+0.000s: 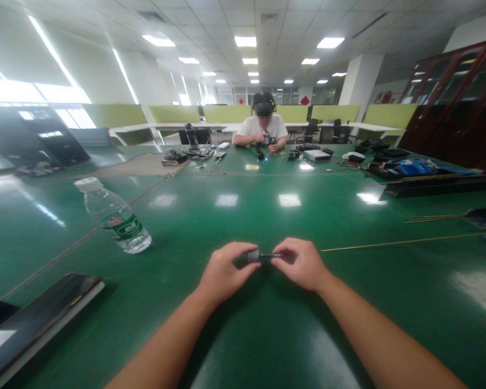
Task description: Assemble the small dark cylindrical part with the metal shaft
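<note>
Just above the green table, both hands meet at a small slim object, too small to name. Its thicker grey cylinder (252, 255) is pinched between the thumb and fingers of my left hand (224, 273). From it a thin dark shaft (266, 255) runs level to the right. My right hand (305, 266) pinches the far end of that shaft, its fingertips covering part of it. A short stretch of the shaft shows between the two hands.
A clear water bottle (119, 221) stands left on the green table (243, 221). A dark flat case (44, 324) lies nearer left. Thin brass-coloured rods (389, 245) lie right, near a black tray (437, 183). Across the table, a person (261, 127) handles small parts.
</note>
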Demonstrator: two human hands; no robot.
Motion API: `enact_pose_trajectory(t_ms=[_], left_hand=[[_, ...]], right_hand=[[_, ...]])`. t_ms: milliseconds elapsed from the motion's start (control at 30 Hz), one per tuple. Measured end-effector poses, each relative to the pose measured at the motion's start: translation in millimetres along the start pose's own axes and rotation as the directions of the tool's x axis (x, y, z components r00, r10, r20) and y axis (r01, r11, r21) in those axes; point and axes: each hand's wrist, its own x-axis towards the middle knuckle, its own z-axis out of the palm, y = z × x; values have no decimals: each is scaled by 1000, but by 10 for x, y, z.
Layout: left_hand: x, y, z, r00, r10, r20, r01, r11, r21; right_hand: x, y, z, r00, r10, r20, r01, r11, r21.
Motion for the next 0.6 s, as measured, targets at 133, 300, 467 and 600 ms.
enact_pose_trajectory(t_ms=[133,300,467,600], left_hand=[[1,-1,-6,1000,4,-6,-4,1000,15],[1,-9,-11,1000,-4,-9,4,1000,13],[5,-16,-20,1000,-3,-6,3,1000,16],[8,-20,-28,1000,7,-15,-7,1000,17]], right_hand=[[3,5,-5,1000,-4,-6,4,1000,-5],[4,4,-9,1000,3,-5,-3,1000,-5],[4,18,-9,1000,0,-6,0,1000,-14],[2,29,-8,1000,-5,0,5,1000,-16]])
